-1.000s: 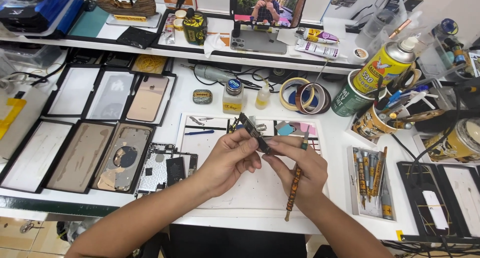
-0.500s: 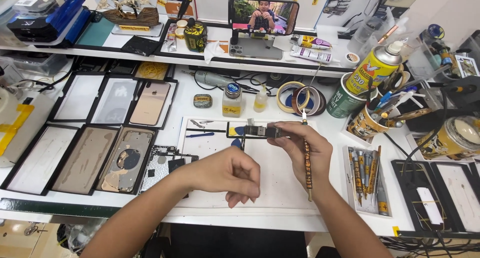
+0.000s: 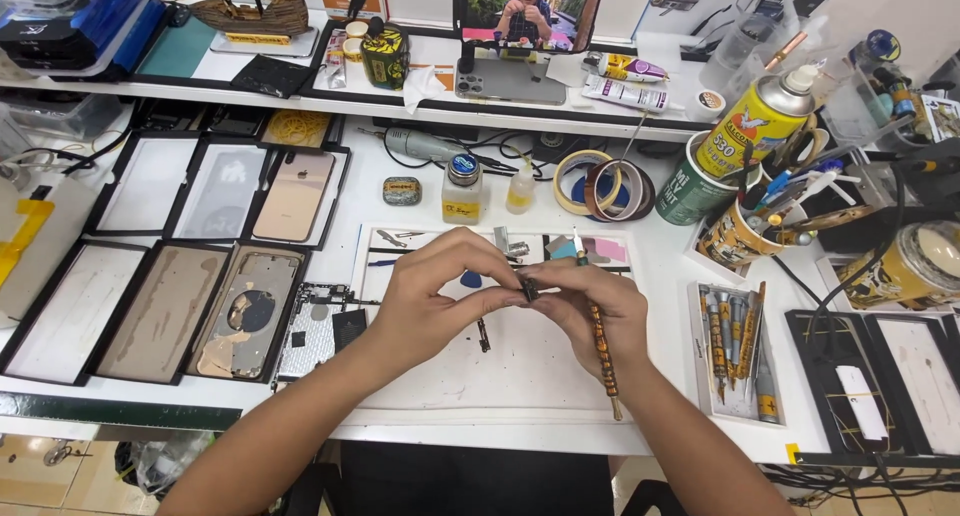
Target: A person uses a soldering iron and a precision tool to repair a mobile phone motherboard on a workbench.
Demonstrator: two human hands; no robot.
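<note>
In the head view, both hands meet at the centre of the frame above a white work mat (image 3: 520,376). The left hand (image 3: 440,296) curls its fingers in, thumb and forefinger pinching a small dark part (image 3: 527,291) that sits between the two hands. The right hand (image 3: 590,311) pinches the same part from the other side, and its remaining fingers are clenched round a thin patterned screwdriver (image 3: 598,331), which runs from its tip near the upper edge of the mat down past the wrist towards the lower centre of the frame. Just below the left fingertips, a small dark strip (image 3: 484,334) lies on the mat.

Left of the mat, phone back panels (image 3: 245,311) rest in dark trays. Above the hands stand a small glass bottle (image 3: 461,188) and rolls of tape (image 3: 600,184). At upper right a yellow spray can (image 3: 758,126) rises from a cup. To the right, a tray of screwdrivers (image 3: 735,351) lies beside the mat. At top centre, a phone (image 3: 527,14) is propped upright on the shelf.
</note>
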